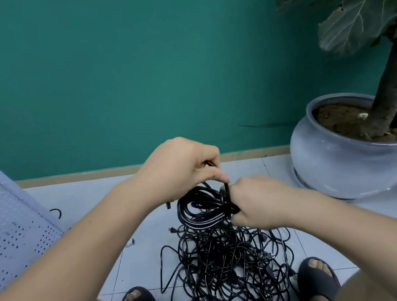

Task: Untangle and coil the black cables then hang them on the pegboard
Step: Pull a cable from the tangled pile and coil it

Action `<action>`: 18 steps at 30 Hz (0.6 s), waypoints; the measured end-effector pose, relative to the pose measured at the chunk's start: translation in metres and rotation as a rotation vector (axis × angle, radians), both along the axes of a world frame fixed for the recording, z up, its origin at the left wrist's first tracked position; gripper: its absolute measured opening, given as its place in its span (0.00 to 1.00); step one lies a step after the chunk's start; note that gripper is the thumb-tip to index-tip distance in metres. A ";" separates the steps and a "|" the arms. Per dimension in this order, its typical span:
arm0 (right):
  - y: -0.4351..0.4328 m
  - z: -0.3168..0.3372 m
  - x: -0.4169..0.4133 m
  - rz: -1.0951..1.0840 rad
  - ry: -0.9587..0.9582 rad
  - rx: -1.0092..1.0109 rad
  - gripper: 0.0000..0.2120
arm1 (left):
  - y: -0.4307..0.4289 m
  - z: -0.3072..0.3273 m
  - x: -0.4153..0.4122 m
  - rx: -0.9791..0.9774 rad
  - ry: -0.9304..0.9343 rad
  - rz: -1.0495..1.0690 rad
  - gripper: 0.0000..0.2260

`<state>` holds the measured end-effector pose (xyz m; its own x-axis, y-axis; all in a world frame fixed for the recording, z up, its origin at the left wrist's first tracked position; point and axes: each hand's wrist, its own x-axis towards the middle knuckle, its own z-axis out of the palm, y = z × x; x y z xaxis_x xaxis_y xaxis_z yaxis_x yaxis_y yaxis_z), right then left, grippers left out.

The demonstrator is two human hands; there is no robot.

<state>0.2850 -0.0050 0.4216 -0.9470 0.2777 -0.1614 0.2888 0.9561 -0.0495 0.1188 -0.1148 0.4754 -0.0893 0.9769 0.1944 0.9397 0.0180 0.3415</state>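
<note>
- Left grip [182, 167]: thumb and fingers pinch a cable strand just above the coil [200, 211].
- Right grip [256, 200]: wrapped round the coil's right side, held over the floor.
- Tangled cables [227, 269]: heaped on the floor between both feet.
- Pegboard [6, 219]: far left.

Soft, even indoor light, casting only faint shadows on the pale floor [257, 165], with wide-angle bowing of the pegboard [5, 211] at 9 o'clock and the pot [344, 165] at 3 o'clock, dim leaves [351, 19] at 1 o'clock and slightly soft detail throughout.
</note>
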 end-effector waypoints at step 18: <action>0.007 0.052 0.026 -0.241 0.486 -0.461 0.12 | 0.014 -0.049 -0.009 -0.019 -0.683 0.252 0.15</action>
<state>0.3109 0.0023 0.4732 -0.8623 0.4937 0.1125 0.3323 0.7193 -0.6101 0.1102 -0.1008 0.4267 -0.4071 0.9134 -0.0018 0.4834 0.2171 0.8480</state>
